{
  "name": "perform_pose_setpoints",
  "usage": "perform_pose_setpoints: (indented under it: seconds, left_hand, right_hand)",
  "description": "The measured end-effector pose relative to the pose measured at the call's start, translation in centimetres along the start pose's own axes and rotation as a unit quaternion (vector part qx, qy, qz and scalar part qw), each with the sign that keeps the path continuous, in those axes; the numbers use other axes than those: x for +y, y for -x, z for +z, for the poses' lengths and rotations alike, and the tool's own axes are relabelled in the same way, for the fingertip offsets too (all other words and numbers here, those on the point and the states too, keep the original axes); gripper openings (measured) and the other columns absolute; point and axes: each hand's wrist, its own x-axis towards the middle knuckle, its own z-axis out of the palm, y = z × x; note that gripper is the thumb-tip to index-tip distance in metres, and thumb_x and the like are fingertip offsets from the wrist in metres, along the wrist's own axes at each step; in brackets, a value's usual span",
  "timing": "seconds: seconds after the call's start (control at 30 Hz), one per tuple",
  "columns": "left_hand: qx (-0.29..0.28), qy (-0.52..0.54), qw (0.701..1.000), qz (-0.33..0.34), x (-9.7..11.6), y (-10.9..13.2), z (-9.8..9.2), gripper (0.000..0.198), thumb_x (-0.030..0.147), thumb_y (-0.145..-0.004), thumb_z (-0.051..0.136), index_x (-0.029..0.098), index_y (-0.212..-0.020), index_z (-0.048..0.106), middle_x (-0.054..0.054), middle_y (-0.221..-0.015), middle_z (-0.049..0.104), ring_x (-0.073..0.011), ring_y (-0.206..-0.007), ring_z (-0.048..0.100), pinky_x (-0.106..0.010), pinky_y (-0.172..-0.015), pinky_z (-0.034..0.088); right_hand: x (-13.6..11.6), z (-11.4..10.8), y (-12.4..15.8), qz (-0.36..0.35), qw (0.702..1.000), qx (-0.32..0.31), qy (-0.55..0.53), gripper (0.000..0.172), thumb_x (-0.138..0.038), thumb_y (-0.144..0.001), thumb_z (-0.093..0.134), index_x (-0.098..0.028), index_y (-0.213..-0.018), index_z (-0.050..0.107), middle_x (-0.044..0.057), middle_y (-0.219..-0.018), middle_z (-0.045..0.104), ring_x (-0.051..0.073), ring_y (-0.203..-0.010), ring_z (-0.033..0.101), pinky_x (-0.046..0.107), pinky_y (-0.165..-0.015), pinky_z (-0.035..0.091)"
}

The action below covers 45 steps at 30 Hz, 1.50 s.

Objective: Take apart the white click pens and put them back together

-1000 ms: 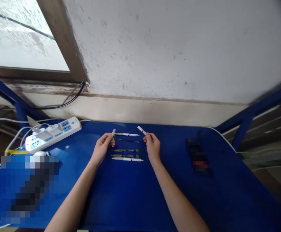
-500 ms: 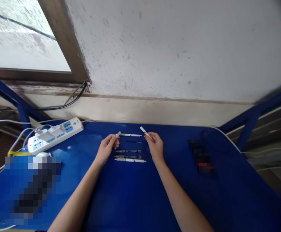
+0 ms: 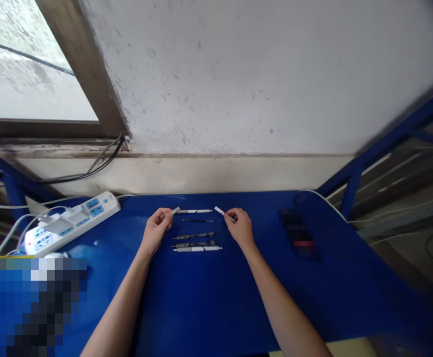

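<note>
Lowered now — white pen pieces (image 3: 175, 210) pinched at the fingertips (image 3: 168, 214), left hand (image 3: 157, 229) and right hand (image 3: 240, 228) alike

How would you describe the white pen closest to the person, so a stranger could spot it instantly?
On the blue table, find the white power strip, then look right to the row of pens lying between the left hand and right hand. The white pen is nearest the person, unlike the dark pens just beyond it.

- Thin white stick (image 3: 175, 210) in left hand (image 3: 157, 229), thin white stick (image 3: 219, 211) in right hand (image 3: 240, 229): fingers hide part.
- Dark object (image 3: 298, 235), right of right hand: blurred.
- Blue-black object (image 3: 39, 307), left of left hand: blurred, cut by bottom edge.
</note>
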Motion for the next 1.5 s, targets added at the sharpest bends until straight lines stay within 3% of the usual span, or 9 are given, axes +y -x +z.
perform_pose_setpoints:
  seconds: [0.17,0.27,0.4,0.73,0.97,1.2,1.37,1.5]
  left_hand:
    - [-0.017,-0.014,1.000,-0.018,0.5,0.0,0.5,0.026,0.040,-0.079,0.068,0.017,-0.088,0.059,0.004,-0.060,0.050,-0.0069,-0.053,0.042,-0.019,-0.049,0.029]
    - [-0.011,-0.028,0.999,-0.043,0.6,0.1,0.6,0.030,0.045,-0.081,0.063,0.016,-0.082,0.060,0.003,-0.059,0.051,-0.0072,-0.052,0.041,-0.020,-0.049,0.028]
    - [-0.006,-0.039,0.998,-0.049,0.3,0.1,0.5,0.041,0.053,-0.085,0.054,0.014,-0.073,0.061,0.003,-0.055,0.048,-0.0075,-0.050,0.040,-0.021,-0.048,0.027]
    - [-0.024,-0.064,0.998,-0.003,0.8,0.2,0.7,0.030,0.043,-0.077,0.066,0.017,-0.090,0.059,0.004,-0.063,0.050,-0.0083,-0.054,0.042,-0.019,-0.051,0.031]
    - [-0.021,-0.078,0.996,-0.023,0.7,0.1,0.7,0.031,0.045,-0.077,0.064,0.017,-0.089,0.062,0.004,-0.058,0.049,-0.0086,-0.052,0.042,-0.019,-0.049,0.030]
    - [-0.013,-0.090,0.995,-0.043,0.1,0.0,0.6,0.045,0.056,-0.084,0.052,0.015,-0.068,0.060,0.003,-0.052,0.046,-0.0080,-0.048,0.039,-0.020,-0.046,0.027]
    - [-0.019,-0.048,0.998,-0.034,0.7,0.2,0.8,0.039,0.055,-0.081,0.058,0.016,-0.080,0.060,0.003,-0.059,0.050,-0.0082,-0.051,0.043,-0.019,-0.048,0.030]
    - [-0.021,-0.037,0.999,-0.029,1.0,0.4,0.9,0.039,0.053,-0.077,0.063,0.017,-0.091,0.059,0.002,-0.065,0.055,-0.0091,-0.054,0.047,-0.020,-0.049,0.032]
  right_hand:
    - [0.2,0.6,0.1,-0.029,0.997,0.006,0.064,0.012,-0.027,-0.080,0.057,-0.019,-0.072,0.062,0.005,-0.071,0.056,0.021,-0.071,0.051,0.035,-0.072,0.041]
    - [-0.6,0.5,0.3,-0.057,0.997,0.022,0.046,0.012,-0.027,-0.083,0.055,-0.018,-0.084,0.064,0.006,-0.076,0.057,0.022,-0.075,0.052,0.035,-0.074,0.043]
    - [-1.9,0.2,0.4,-0.121,0.993,-0.013,0.003,0.011,-0.023,-0.086,0.055,-0.021,-0.090,0.065,0.007,-0.091,0.061,0.022,-0.088,0.054,0.036,-0.083,0.043]
    - [-2.1,0.5,0.6,-0.164,0.983,-0.087,-0.007,0.005,-0.023,-0.085,0.063,-0.023,-0.087,0.068,0.004,-0.087,0.067,0.023,-0.091,0.055,0.038,-0.084,0.041]
    - [-2.4,0.8,0.6,-0.166,0.977,-0.130,0.034,0.006,-0.023,-0.084,0.065,-0.025,-0.087,0.069,0.004,-0.091,0.066,0.024,-0.091,0.054,0.038,-0.081,0.038]
    - [-2.6,0.8,0.6,-0.153,0.980,-0.131,0.008,0.014,-0.023,-0.088,0.057,-0.023,-0.077,0.066,0.004,-0.083,0.067,0.023,-0.086,0.055,0.038,-0.079,0.038]
    - [-2.9,0.4,0.4,-0.103,0.988,-0.077,-0.082,0.017,-0.031,-0.090,0.054,-0.023,-0.081,0.066,0.004,-0.078,0.066,0.021,-0.076,0.055,0.036,-0.076,0.043]
    - [-3.3,0.0,0.4,-0.088,0.987,-0.075,-0.115,0.020,-0.034,-0.090,0.053,-0.023,-0.081,0.067,0.003,-0.076,0.065,0.020,-0.073,0.055,0.035,-0.075,0.045]
